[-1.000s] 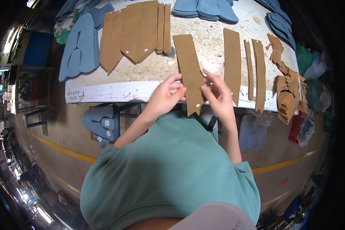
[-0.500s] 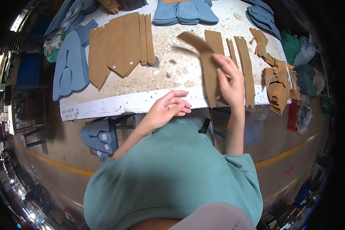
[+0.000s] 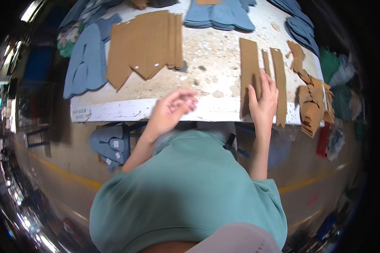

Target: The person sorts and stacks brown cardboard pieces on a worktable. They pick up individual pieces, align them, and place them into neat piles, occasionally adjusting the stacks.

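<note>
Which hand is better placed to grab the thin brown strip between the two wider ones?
Right, likely: the right hand covers the lower part of the thin strip; the left hand is farther off, left of all three.

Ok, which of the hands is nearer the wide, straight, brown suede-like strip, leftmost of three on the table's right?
Right. The right hand is at the lower right edge of the brown strip; the left hand is apart, off to its left.
</note>
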`<state>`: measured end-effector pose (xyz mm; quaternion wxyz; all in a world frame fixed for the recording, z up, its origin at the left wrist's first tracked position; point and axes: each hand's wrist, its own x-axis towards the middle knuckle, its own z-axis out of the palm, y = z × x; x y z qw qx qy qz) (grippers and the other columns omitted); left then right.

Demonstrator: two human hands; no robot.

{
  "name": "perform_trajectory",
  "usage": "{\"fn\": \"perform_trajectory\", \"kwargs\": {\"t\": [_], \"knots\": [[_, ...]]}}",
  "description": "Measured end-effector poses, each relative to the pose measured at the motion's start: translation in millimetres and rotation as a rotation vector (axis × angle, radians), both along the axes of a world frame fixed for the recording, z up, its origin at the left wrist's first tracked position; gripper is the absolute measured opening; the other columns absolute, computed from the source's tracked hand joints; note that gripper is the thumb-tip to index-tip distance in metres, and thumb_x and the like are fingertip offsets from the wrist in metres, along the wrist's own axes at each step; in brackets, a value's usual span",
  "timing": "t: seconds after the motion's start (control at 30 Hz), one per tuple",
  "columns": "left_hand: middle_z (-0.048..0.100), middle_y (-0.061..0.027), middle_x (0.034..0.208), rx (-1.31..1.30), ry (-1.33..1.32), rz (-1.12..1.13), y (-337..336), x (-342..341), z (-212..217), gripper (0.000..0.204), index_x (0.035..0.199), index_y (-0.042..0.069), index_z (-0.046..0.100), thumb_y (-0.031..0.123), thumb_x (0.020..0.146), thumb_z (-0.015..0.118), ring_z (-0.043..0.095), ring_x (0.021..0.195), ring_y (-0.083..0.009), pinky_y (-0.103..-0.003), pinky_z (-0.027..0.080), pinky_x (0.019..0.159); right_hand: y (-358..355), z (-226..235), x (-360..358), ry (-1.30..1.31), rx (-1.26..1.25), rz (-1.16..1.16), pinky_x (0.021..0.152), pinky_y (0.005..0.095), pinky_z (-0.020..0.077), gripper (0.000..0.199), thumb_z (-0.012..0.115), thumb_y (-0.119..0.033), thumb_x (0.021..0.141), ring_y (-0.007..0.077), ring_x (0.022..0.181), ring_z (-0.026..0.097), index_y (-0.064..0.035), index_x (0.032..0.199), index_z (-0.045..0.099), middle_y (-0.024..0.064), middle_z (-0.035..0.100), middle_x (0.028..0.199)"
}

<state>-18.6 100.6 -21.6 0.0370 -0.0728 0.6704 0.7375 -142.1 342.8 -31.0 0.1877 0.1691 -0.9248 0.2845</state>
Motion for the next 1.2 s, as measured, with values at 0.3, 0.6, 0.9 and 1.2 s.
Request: {"fn": "perform_trajectory", "kwargs": {"t": [0.3,0.6,0.9,1.2], "knots": [[0.071,-0.0096,0.090,-0.730,0.169,0.715,-100.4,-10.6,12.2,0.014,0.100,0.002,0.069,0.011,0.091,0.063,0.067,0.071,-0.0101,-0.025,0.052,0.060,-20.2,-2.1,24.0,-0.085,-0.069,-0.006,0.103,0.0457,0.0386,0.066,0.067,-0.007,0.080,0.0399,0.122,0.047,-0.0116,0.143,0.045,0.0223,0.047,0.134],[0.068,-0.0069,0.085,-1.206,0.042,0.600,-140.1,-34.1,6.1,0.024,0.096,0.002,0.070,0.023,0.084,0.073,0.064,0.069,-0.0164,-0.028,0.052,0.066,-32.4,6.9,25.5,-0.036,-0.071,0.151,0.105,0.0449,0.0367,0.051,0.071,-0.016,0.083,0.0340,0.125,0.044,-0.0106,0.132,0.057,0.0146,0.051,0.131],[0.068,-0.0083,0.092,-1.246,-0.190,0.557,-134.9,-59.4,1.1,0.040,0.096,0.005,0.067,0.036,0.074,0.080,0.067,0.086,-0.0247,-0.037,0.053,0.076,-80.2,8.8,27.0,-0.058,-0.145,0.435,0.096,0.0432,0.0433,0.034,0.069,-0.014,0.083,0.0334,0.116,0.051,-0.0055,0.116,0.066,0.0135,0.059,0.117],[0.070,-0.0067,0.083,-0.985,-0.012,0.670,-134.0,-62.0,-2.8,0.041,0.110,0.004,0.062,0.024,0.077,0.077,0.069,0.076,-0.0212,-0.033,0.053,0.073,-188.7,12.1,11.5,0.080,-0.096,0.641,0.078,0.0408,0.0439,0.026,0.070,-0.007,0.073,0.0284,0.094,0.056,-0.0041,0.099,0.068,0.0103,0.061,0.094]]}}
